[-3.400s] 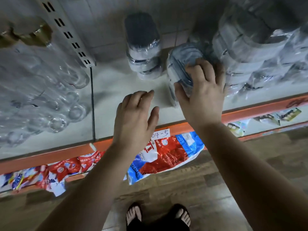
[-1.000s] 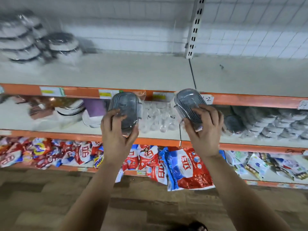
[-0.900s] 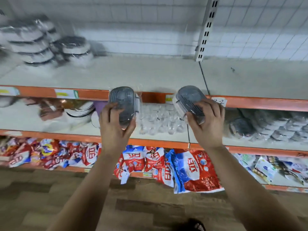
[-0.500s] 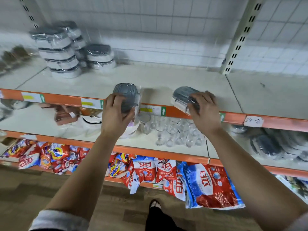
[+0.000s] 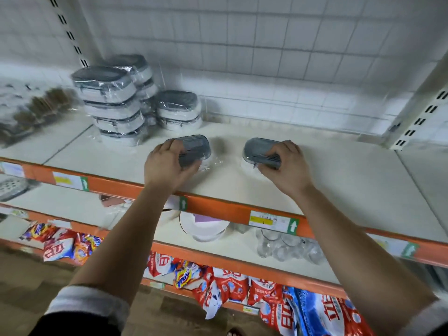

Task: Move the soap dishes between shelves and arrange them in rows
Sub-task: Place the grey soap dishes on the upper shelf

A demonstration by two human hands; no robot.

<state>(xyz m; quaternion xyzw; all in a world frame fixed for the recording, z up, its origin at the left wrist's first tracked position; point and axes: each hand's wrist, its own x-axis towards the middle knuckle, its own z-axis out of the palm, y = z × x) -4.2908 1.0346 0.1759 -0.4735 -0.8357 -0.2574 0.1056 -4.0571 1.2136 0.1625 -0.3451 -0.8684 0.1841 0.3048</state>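
Both hands rest on the upper shelf, each gripping a grey-topped, plastic-wrapped soap dish. My left hand holds the left soap dish; my right hand holds the right soap dish. Both dishes sit on or just above the shelf surface, about a hand's width apart. Behind them at the back left stand stacks of the same wrapped soap dishes: a tall stack and a short stack.
An orange shelf edge with price labels runs below my wrists. The shelf below holds white plates and clear glasses. Detergent bags fill the bottom shelf. A slotted upright stands at the right.
Both hands took a soap dish from the lower shelf, lifted them up and moved them forward onto the upper shelf. The view swung up and left.
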